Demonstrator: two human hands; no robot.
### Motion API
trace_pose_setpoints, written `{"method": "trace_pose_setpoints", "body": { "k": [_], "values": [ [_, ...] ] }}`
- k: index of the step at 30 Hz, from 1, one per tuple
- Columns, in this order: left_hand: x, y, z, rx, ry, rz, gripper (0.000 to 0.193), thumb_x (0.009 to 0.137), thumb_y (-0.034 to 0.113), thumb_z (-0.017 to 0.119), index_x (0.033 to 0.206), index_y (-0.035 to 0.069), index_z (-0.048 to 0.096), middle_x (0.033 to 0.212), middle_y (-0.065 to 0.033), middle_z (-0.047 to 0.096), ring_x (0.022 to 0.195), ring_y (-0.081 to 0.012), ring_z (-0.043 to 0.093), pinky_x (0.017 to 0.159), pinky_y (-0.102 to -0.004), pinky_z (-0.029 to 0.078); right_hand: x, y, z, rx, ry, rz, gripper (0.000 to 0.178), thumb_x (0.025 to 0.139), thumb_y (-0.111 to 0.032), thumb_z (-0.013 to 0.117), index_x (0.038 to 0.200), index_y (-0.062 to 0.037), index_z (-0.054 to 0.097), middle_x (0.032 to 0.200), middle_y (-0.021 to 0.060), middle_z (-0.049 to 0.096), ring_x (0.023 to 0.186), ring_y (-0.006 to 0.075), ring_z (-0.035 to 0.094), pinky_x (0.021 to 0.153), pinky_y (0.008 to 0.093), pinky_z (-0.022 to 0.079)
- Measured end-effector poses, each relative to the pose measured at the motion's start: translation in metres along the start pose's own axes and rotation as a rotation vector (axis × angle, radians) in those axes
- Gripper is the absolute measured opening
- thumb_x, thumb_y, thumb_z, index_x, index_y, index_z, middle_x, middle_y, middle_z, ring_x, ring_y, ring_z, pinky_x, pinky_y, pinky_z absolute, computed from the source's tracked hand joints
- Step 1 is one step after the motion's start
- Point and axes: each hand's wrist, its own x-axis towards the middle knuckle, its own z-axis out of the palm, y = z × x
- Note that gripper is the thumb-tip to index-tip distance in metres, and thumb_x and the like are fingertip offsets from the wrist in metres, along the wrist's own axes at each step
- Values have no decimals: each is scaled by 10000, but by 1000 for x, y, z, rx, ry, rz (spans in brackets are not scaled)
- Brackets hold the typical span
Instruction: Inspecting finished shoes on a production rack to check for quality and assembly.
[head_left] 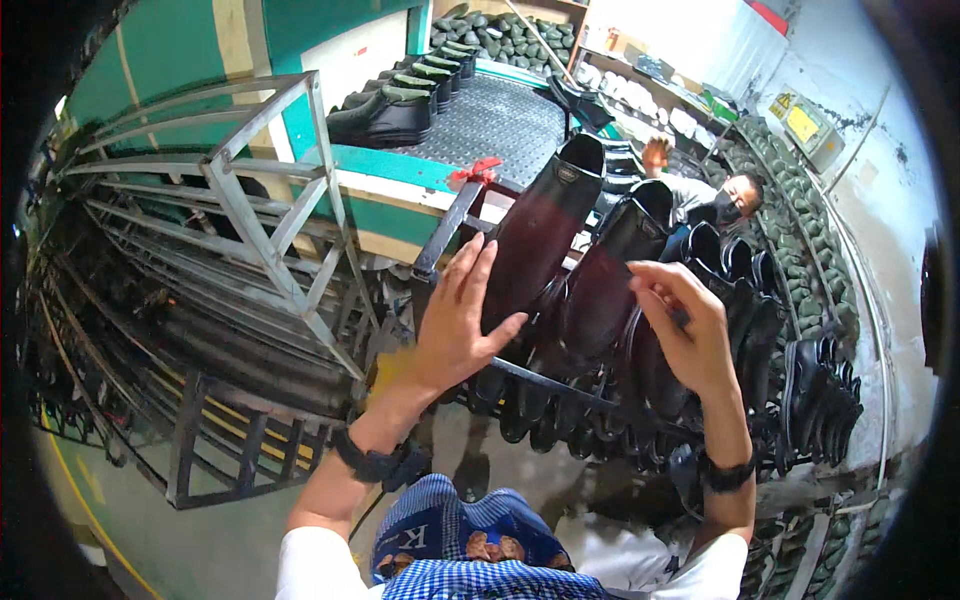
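Note:
My left hand [462, 318] is open, thumb and fingers spread. Its fingers lie against or just beside the left side of a glossy dark-red and black boot [545, 235]; contact is hard to tell. A second such boot [615, 270] stands to its right, its opening toward the top. Over this boot's right side, my right hand [690, 335] is closed in a loose pinch, thumb and forefinger tips close together. Whatever is between them, if anything, cannot be made out. Both boots rest on a dark metal rack [560, 385].
More black boots [735, 275] crowd the rack's right side. Metal rack frames [265, 200] stand left. Black shoes [385, 115] sit on a studded surface [490, 120] behind. A masked co-worker [705, 200] raises a hand [655, 155] at far right, by shelves of green shoe lasts [785, 185].

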Motion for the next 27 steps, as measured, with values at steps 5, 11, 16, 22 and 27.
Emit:
{"method": "trace_pose_setpoints", "body": {
  "k": [5,11,16,22,27],
  "values": [
    [13,-10,26,64,-114,-52,887,734,387,720,1400,14,268,1426,-228,267,1240,-413,390,979,-428,407,48,37,34,-126,-206,22,199,863,-57,567,1055,-49,615,889,107,600,723,203,583,654,285,462],
    [7,-13,35,47,-74,-78,881,712,341,727,1379,-28,284,1414,-273,256,1232,-428,394,966,-411,429,75,67,79,-239,-92,69,134,888,-102,502,903,-13,601,831,159,623,808,328,618,712,378,485],
    [6,-12,37,8,-75,-97,909,695,321,740,1386,-33,266,1414,-277,251,1260,-424,360,996,-404,403,77,61,91,-333,-120,101,203,867,-219,543,837,-28,609,774,176,629,784,359,618,695,412,494],
    [6,-11,36,30,-84,-105,922,692,329,740,1391,-30,256,1417,-286,237,1255,-431,367,986,-410,416,83,57,89,-405,-241,90,275,845,-269,577,719,-26,563,665,187,590,661,369,601,590,434,465],
    [7,-12,37,70,-128,-113,932,690,347,741,1389,-32,256,1418,-312,212,1244,-440,378,962,-404,441,79,58,100,-332,-193,22,233,831,-211,578,710,-14,550,635,198,558,644,378,595,556,418,454]
  ]
}}
